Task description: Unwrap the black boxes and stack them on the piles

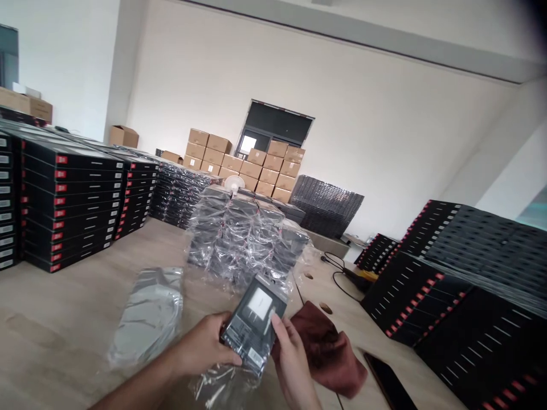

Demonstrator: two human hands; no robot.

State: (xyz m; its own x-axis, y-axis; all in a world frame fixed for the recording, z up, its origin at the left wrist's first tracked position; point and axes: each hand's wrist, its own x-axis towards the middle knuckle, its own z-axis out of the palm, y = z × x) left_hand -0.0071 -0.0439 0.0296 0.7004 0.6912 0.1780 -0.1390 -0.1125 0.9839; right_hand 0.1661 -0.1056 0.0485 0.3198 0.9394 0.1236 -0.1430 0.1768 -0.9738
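A small dark box [248, 320] with a white product picture and a barcode label is held tilted between both hands above the table. My left hand [213, 341] grips its lower left side, thumb near the bottom edge. On the right side, my right hand [289, 353] clasps it with the thumb on the printed face. Clear plastic film [226, 387] hangs loose at the box's lower end. A stack of flat clear plastic bags [149, 313] lies left of my hands. Just beyond the box are stacked film-wrapped boxes [252, 233].
A dark red cloth [327, 347] and a phone [388, 378] lie on the right of the wooden table [64, 319]. Black boxes with red marks [85, 199] are stacked at left, more black boxes [453, 307] at right. Cartons [273, 171] stand behind; a black cable [342, 273] crosses the table.
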